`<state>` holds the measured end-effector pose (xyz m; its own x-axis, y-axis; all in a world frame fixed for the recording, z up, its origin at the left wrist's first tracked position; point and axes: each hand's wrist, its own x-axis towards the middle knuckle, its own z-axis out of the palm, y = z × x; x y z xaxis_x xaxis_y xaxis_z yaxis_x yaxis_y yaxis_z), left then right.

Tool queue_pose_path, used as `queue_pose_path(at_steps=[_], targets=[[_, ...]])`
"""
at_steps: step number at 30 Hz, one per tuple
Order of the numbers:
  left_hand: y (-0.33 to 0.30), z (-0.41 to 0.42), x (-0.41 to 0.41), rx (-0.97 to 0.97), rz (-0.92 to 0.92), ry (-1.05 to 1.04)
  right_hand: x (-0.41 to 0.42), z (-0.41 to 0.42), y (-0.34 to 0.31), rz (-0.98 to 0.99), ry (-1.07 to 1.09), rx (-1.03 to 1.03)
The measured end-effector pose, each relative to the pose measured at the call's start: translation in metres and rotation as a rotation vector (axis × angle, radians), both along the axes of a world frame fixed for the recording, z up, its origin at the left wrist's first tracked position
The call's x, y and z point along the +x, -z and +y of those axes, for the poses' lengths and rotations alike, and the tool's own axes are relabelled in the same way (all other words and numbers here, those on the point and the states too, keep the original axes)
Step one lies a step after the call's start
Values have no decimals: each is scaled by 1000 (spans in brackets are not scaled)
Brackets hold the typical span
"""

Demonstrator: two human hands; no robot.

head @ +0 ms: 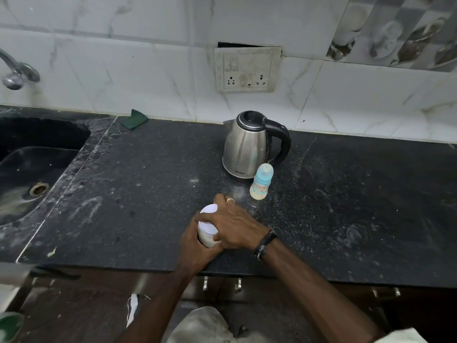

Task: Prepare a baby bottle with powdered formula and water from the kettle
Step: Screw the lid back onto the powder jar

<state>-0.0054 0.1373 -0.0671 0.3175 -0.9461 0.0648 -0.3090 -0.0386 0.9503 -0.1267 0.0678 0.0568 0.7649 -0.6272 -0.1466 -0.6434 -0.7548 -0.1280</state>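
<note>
A small clear jar of pale formula powder [207, 237] with a white lid stands near the front of the black counter [138, 184]. My left hand [195, 246] wraps around the jar's body from the near side. My right hand [232, 226] lies over the white lid, fingers curled around it. A capped baby bottle [261, 181] with a blue collar and milky liquid inside stands upright behind and to the right of my hands. Just behind it sits a steel kettle [249, 144] with a black handle turned to the right.
A dark sink [32, 174] fills the left side, with a tap [14, 73] on the wall above it. A green scrub pad [134, 118] lies at the back edge. A wall socket panel [247, 69] sits above the kettle. Drawer handles [221, 284] show under the counter.
</note>
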Motion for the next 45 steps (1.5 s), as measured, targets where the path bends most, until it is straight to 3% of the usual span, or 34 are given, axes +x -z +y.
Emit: queue_pose_path(at_steps=[17, 21, 26, 35, 41, 45], targets=[[1, 0, -1, 131, -67, -65, 33, 8, -6, 22, 345, -202], [1, 1, -2, 124, -54, -74, 24, 2, -10, 94, 264, -187], [-2, 1, -2, 113, -13, -52, 10, 0, -15, 149, 97, 53], [0, 3, -2, 130, -41, -85, 21, 13, -9, -2, 251, -247], [-1, 1, -4, 186, -15, -59, 15, 8, -12, 16, 257, -245], [-5, 1, -5, 185, 5, -47, 10, 3, -23, 108, 133, -68]])
